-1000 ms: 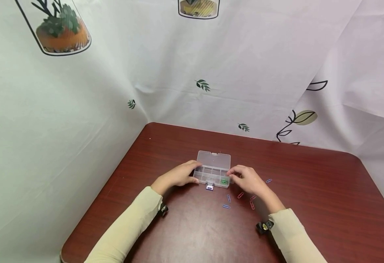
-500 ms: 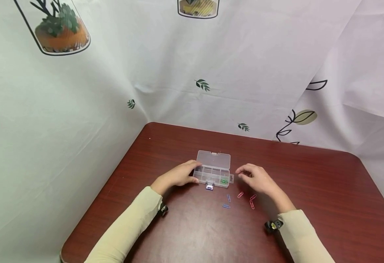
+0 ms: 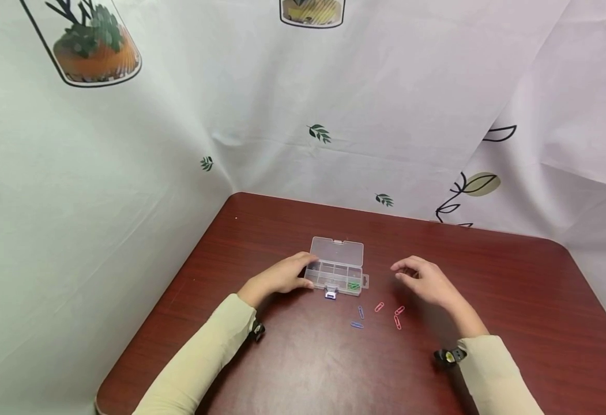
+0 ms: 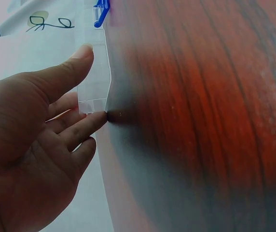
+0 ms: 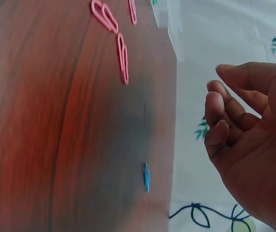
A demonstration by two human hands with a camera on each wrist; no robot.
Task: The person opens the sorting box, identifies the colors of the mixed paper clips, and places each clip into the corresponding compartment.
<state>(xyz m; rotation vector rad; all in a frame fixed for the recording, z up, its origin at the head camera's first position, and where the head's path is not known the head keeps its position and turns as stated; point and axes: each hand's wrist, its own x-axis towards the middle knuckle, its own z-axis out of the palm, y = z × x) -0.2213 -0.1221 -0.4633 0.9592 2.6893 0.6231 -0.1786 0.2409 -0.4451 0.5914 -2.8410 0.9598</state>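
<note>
Right hand (image 3: 427, 280): swung outward since 0.5 s ago, now well apart from clear box (image 3: 325, 280); fingers loosely bent, small gap to thumb, nothing seen in grasp.
Left hand (image 3: 282, 275): same spot; fingers and thumb bracketing box's L end, holding it lightly.
Work in hand: box steadied by L only, R fingers free and, by the look of it, nearer loose clips than box.
Box: betw. both sets of fingers, touching L ones; lid (image 3: 338, 253) laid back, on far side.
Green clips (image 3: 353, 285): in front compartment at box's R end, L of R fingers.
Pink clips (image 3: 398, 322): 3, nearer person than R fingers, slightly L.
Blue pair (image 3: 357, 325): farther L of R fingers, in front of box.
Lone blue clip (image 5: 146, 178): near R fingers, not touching; hidden in head view.
Worktop (image 3: 303, 357): reddish-brown woodgrain under both hands, shiny betw. forearms.
Room: pale hangings (image 3: 411, 86) beyond fingers and to L, w/ leaf + jar prints.
</note>
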